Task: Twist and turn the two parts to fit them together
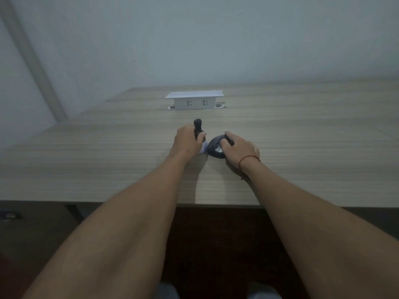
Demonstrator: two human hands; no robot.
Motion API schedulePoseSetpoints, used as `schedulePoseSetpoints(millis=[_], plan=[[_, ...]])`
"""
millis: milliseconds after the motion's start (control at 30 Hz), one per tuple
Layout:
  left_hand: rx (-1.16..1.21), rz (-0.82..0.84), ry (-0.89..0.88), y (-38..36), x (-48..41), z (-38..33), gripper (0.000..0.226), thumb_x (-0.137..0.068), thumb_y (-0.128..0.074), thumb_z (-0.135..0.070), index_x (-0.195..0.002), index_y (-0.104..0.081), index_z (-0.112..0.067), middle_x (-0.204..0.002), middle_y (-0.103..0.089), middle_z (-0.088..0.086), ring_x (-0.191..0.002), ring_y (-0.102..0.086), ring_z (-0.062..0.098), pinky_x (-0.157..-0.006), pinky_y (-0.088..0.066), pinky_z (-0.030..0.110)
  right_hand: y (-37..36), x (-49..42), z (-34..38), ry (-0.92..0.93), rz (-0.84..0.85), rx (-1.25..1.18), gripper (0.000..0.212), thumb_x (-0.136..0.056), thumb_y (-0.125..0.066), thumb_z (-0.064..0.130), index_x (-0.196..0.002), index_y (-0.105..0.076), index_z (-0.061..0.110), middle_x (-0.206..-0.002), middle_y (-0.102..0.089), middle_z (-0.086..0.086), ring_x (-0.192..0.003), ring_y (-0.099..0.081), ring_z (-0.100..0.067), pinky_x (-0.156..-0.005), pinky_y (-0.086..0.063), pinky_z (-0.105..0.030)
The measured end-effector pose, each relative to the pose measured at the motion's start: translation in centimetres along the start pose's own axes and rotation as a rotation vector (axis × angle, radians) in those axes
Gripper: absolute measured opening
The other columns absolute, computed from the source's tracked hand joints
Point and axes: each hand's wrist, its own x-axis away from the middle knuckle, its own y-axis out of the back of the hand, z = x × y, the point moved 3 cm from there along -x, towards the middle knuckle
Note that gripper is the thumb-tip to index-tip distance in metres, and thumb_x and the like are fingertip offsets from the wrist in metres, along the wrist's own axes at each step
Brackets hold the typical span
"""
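Both my arms reach out over a wooden table (108,160). My left hand (186,141) grips a black upright handle-like piece (198,126), whose rounded top sticks up above my fingers; something pale shows just below the hand. Right beside it, my right hand (238,147) holds a round black object (216,145) with a light centre that lies on the table, fingers curled over its far edge. A red string circles my right wrist. What the two black pieces are, I cannot tell.
A white pop-up socket box (194,101) with two outlets stands at the table's far middle, lid raised. A pale wall rises behind. The table's front edge (129,202) runs across the view, with dark floor below it.
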Motion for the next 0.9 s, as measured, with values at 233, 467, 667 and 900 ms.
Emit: schedulePoseSetpoints(millis=[233, 467, 667, 900], plan=[[0.046, 0.051, -0.029, -0.2, 0.4, -0.5, 0.030, -0.089, -0.061, -0.025, -0.106, -0.063, 0.000, -0.104, -0.065, 0.015, -0.094, -0.063, 0.028, -0.080, -0.052, 0.034, -0.1, 0.2, 0.1, 0.034, 0.031, 0.047, 0.060, -0.084, -0.041, 0.061, -0.138, -0.038, 0.036, -0.139, -0.050, -0.006, -0.127, -0.043, -0.030, -0.107, -0.027, -0.046], [0.190, 0.014, 0.006, -0.4, 0.7, -0.8, 0.026, -0.091, -0.059, -0.028, -0.096, -0.064, -0.004, -0.087, -0.062, 0.007, -0.078, -0.056, 0.020, -0.060, -0.038, 0.022, 0.3, 0.8, 0.2, 0.022, 0.034, -0.034, 0.077, -0.070, -0.059, 0.067, -0.132, -0.043, 0.024, -0.131, -0.055, -0.003, -0.120, -0.047, -0.026, -0.100, -0.030, -0.041], [0.093, 0.025, -0.100, 0.6, 0.3, -2.3, 0.019, -0.095, -0.054, -0.025, -0.092, -0.059, -0.006, -0.086, -0.057, 0.008, -0.079, -0.052, 0.021, -0.066, -0.033, 0.022, 0.3, 0.7, 0.3, 0.013, 0.047, -0.011, 0.068, -0.071, -0.057, 0.062, -0.126, -0.047, 0.023, -0.126, -0.057, -0.006, -0.115, -0.050, -0.027, -0.105, -0.028, -0.045], [0.081, -0.057, -0.061, -0.1, 0.9, -1.0, 0.028, -0.093, -0.056, -0.025, -0.104, -0.063, 0.000, -0.102, -0.066, 0.017, -0.094, -0.063, 0.032, -0.081, -0.052, 0.037, 0.3, 0.7, 0.3, 0.026, 0.047, 0.032, 0.077, -0.071, -0.054, 0.066, -0.133, -0.043, 0.023, -0.136, -0.051, -0.005, -0.122, -0.047, -0.026, -0.106, -0.025, -0.046]])
